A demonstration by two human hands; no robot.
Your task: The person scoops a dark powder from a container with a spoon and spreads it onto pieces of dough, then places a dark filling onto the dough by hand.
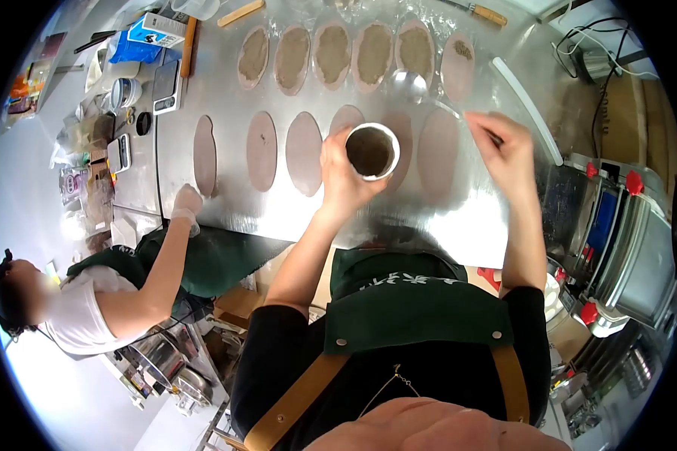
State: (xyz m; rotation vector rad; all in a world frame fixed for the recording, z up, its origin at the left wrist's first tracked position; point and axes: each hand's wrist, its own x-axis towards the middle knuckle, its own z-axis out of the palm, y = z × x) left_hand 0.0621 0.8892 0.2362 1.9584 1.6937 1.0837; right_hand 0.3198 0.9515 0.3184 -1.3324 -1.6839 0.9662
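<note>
My left hand (341, 174) is wrapped round a white cup (396, 154) that holds a dark grey-brown paste (369, 151). In my right hand (504, 147) is a metal spoon (409, 87), its bowl over the gap between two ovals in the far row. Flat pinkish dough ovals lie in two rows on the metal table (229, 105). Several far ones, such as this coated oval (332, 54), carry a spread grey-green layer. The far-right oval (456, 79) bears only a small dab near its top. Nearer me, the bare ovals (305, 154) are partly hidden behind the cup and left hand.
At the left, a co-worker's gloved hand (188, 201) is beside the leftmost oval (204, 154). A scale (167, 85), a wooden stick (189, 46) and a blue-white box (158, 30) stand beyond. A white curved strip (528, 109) and a red-knobbed machine (636, 255) are at right.
</note>
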